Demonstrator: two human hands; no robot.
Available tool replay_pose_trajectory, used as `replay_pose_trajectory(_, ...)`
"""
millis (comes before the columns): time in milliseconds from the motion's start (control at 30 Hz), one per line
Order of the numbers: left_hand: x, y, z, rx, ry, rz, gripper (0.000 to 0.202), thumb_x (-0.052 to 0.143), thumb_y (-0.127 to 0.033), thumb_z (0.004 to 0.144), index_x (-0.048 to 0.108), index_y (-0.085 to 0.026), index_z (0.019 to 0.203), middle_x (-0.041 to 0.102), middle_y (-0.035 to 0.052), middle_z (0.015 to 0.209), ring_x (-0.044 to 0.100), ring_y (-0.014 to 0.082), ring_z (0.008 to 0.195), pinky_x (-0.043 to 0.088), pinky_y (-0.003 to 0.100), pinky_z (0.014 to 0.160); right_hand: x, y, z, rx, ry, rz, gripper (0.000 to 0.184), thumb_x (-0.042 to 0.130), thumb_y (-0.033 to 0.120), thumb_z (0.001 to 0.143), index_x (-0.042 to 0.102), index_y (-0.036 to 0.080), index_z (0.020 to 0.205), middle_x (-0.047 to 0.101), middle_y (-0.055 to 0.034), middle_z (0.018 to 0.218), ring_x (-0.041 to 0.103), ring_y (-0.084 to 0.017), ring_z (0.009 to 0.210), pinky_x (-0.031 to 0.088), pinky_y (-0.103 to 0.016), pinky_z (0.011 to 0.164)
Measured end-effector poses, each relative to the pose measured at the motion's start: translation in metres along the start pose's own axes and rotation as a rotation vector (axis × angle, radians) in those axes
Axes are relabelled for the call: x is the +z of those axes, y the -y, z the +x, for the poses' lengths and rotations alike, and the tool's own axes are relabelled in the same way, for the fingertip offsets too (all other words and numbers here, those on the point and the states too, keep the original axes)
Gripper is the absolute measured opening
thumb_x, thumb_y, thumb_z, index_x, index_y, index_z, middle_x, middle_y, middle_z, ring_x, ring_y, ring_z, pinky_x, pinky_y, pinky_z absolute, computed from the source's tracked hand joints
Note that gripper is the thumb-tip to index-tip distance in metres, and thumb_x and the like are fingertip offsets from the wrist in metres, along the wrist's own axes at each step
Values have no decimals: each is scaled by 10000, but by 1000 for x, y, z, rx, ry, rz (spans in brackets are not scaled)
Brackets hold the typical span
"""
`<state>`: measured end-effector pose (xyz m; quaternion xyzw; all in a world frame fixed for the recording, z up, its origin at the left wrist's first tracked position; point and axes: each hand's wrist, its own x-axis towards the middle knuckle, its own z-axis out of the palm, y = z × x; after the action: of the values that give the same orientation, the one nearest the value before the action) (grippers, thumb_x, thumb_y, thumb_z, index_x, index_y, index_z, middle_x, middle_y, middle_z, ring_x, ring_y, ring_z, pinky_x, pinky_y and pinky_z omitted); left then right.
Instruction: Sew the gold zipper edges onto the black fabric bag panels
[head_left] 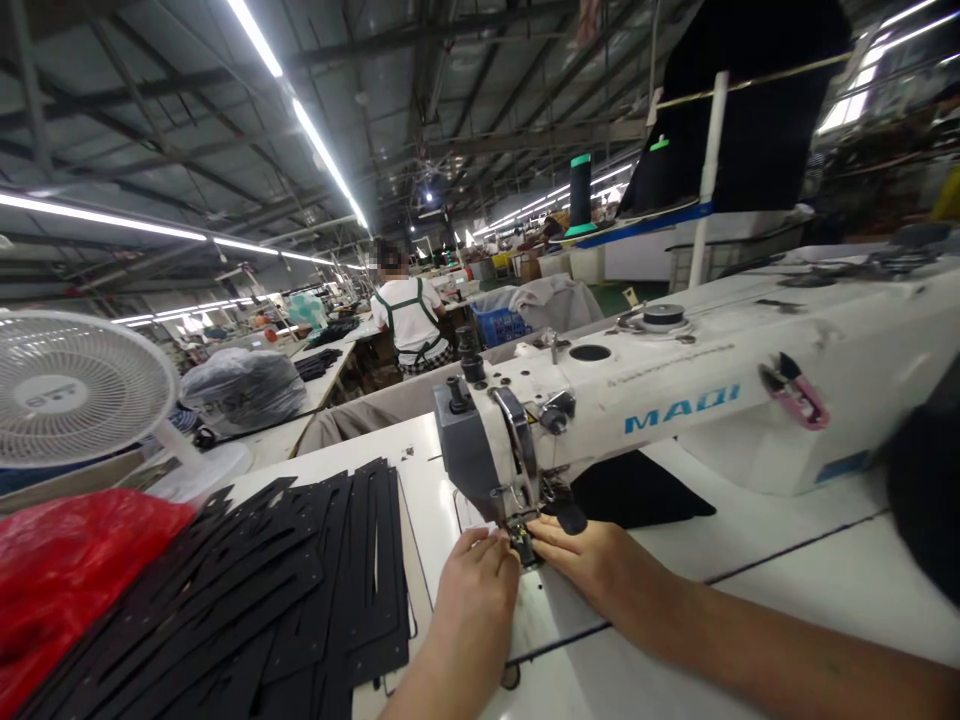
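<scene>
A white MAQI sewing machine stands on a white table. Both hands rest on the table at its presser foot. My left hand lies left of the foot with its fingers curled against it. My right hand lies right of the foot, fingers stretched flat and pointing toward the needle. What lies under the fingers is hidden. A piece of black fabric lies on the table behind my right hand, under the machine arm.
A stack of black cut strips fills the table's left. A red plastic bag lies at the far left beside a white fan. A person in a white shirt sits at a far table.
</scene>
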<state>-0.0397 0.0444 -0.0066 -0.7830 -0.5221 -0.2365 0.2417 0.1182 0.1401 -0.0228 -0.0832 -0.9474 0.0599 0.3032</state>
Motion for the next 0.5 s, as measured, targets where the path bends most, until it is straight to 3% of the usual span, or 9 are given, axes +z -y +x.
replay_pose_trajectory(233, 2, 2, -2, -25, 43, -6, 183, 429, -78, 884, 589, -144, 827, 696, 73, 870, 657, 174, 825, 528, 348, 807, -8, 0, -9, 44, -6, -23, 257, 507, 340, 905, 549, 208, 1121, 543, -75, 1154, 561, -190, 953, 497, -374, 795)
replay_pose_trajectory(500, 13, 6, -4, 3, -50, -8, 173, 457, -74, 871, 577, -144, 768, 697, 59, 801, 667, 167, 753, 535, 324, 762, -11, 8, 0, 62, -4, -62, 259, 514, 344, 900, 555, 194, 1108, 555, -70, 1133, 567, -188, 941, 494, -376, 794)
